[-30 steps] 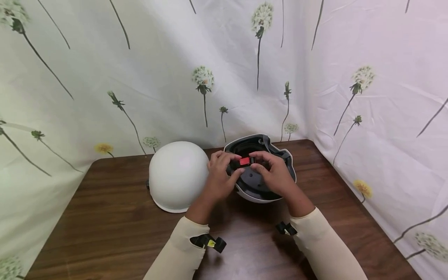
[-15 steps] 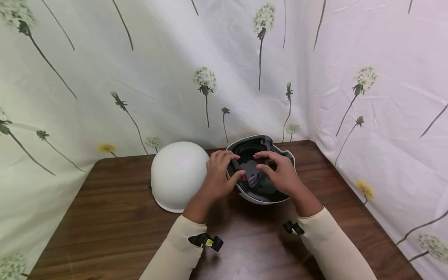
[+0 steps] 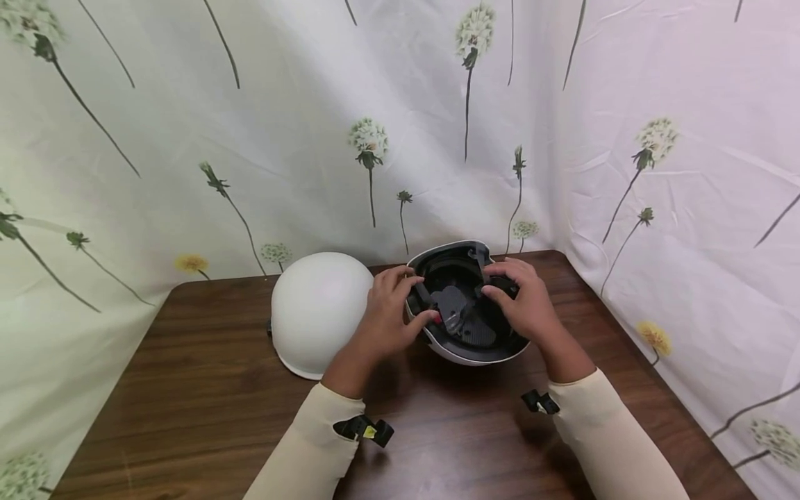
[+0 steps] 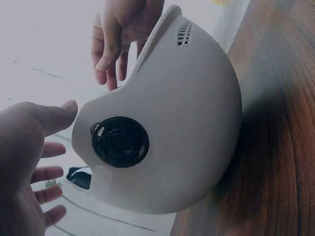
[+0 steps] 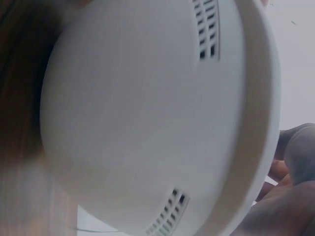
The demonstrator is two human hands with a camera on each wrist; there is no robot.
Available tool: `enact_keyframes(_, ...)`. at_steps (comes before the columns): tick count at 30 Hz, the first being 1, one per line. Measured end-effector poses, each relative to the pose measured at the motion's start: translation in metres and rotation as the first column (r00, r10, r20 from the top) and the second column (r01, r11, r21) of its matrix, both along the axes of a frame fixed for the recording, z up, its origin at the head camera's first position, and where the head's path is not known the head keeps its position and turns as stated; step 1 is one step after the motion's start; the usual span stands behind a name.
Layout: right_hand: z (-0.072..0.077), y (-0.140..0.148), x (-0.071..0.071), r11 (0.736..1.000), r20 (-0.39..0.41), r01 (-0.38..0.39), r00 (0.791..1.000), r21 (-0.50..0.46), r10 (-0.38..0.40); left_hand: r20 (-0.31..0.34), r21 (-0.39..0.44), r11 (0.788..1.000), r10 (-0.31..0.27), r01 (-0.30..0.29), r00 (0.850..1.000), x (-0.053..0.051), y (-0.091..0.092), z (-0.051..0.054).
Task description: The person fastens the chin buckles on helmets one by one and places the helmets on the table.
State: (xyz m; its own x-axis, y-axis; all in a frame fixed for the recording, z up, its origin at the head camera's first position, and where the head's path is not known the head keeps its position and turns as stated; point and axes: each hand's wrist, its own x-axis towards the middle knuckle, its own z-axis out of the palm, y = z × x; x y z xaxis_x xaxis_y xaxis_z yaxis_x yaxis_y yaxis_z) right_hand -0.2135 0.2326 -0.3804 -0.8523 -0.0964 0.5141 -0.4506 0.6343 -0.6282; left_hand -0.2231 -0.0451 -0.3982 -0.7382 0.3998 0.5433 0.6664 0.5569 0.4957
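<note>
An upturned white helmet [image 3: 470, 359] with a black padded inside lies on the table. My left hand [image 3: 389, 312] is over its left rim, thumb close to a small red buckle part [image 3: 436, 318]. In the left wrist view the left hand's fingers [image 4: 48, 173] are spread and hold nothing; its thumb is at the rim beside a round black knob [image 4: 120, 141]. My right hand [image 3: 521, 300] is over the right rim, thumb and fingers apart near a dark strap [image 3: 480, 255]. The helmet's outer shell [image 5: 142, 118] hides much of this hand in the right wrist view.
A second white helmet [image 3: 321, 312] sits dome up, just left of my left hand. Both helmets are on a dark wooden table [image 3: 206, 389]. A white cloth [image 3: 281, 139] printed with dandelions hangs behind and on the right.
A second ago both hands held the red and black buckle over the helmet. The right hand has let go and moved right; the red part now lies lower, by the left thumb.
</note>
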Motion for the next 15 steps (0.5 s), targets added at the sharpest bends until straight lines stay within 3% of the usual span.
enact_keyframes(10,-0.005,0.011,-0.005,0.999,-0.002,0.045,0.999,0.007,-0.045,0.069,-0.121,0.991,-0.045,0.053,0.997,-0.002,-0.006,0.0)
enact_keyframes(15,-0.011,0.017,-0.011,0.995,0.097,0.091,0.991,0.032,-0.093,0.11,-0.167,0.984,-0.047,0.065,0.993,-0.002,-0.008,0.002)
